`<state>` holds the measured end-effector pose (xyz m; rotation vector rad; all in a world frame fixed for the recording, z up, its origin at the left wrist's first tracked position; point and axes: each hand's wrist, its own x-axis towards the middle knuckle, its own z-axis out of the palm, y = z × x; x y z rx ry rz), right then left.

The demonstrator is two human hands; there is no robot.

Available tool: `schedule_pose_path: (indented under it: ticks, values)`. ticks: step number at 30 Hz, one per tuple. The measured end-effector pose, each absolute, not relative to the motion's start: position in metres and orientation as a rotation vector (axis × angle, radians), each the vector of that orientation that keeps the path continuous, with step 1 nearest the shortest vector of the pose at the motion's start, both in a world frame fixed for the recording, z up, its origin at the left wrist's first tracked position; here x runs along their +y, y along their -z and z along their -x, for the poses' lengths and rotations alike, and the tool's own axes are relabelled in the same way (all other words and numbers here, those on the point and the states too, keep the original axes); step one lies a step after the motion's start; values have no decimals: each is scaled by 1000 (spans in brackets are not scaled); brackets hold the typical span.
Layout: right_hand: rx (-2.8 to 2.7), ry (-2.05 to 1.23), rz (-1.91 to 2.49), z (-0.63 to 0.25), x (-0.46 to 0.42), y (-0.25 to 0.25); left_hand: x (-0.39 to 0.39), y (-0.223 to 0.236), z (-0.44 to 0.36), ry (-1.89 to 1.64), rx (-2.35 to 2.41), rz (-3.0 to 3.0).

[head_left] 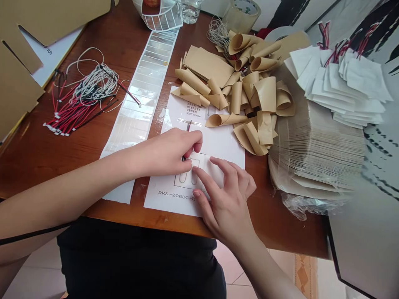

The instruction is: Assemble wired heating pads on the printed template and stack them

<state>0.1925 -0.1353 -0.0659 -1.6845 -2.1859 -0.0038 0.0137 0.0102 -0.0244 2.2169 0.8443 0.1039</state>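
A printed paper sheet (218, 141) lies near the table's front edge, with a rectangle drawn on it and text below. Over that rectangle a thin pale wire (183, 177) is laid in narrow loops, and a red-and-black lead runs up from it beneath my left hand. My left hand (176, 150) is closed, its fingers curled down on the wire; the fingertips are partly hidden. Just right of it, my right hand (226, 195) has its fingers spread, the index fingertip touching the sheet beside the loops.
A tangle of wires with red leads (93, 95) lies left of a pale strip of stickers (146, 89). Curled brown paper pieces (237, 95) are heaped behind the sheet. At right stand a stack of paper (324, 153) and white pads (339, 83); cardboard (56, 16) is at left.
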Motion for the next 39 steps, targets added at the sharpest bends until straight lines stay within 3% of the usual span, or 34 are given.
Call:
schedule_pose_path:
  ticks: [25,39]
  values:
    - [-2033,-79,1676,-198,-135,64,19,18,-8,36,681,-2177]
    - [-2091,22,1766,-193,-134,72,18,18,-13,-231,857,-2071]
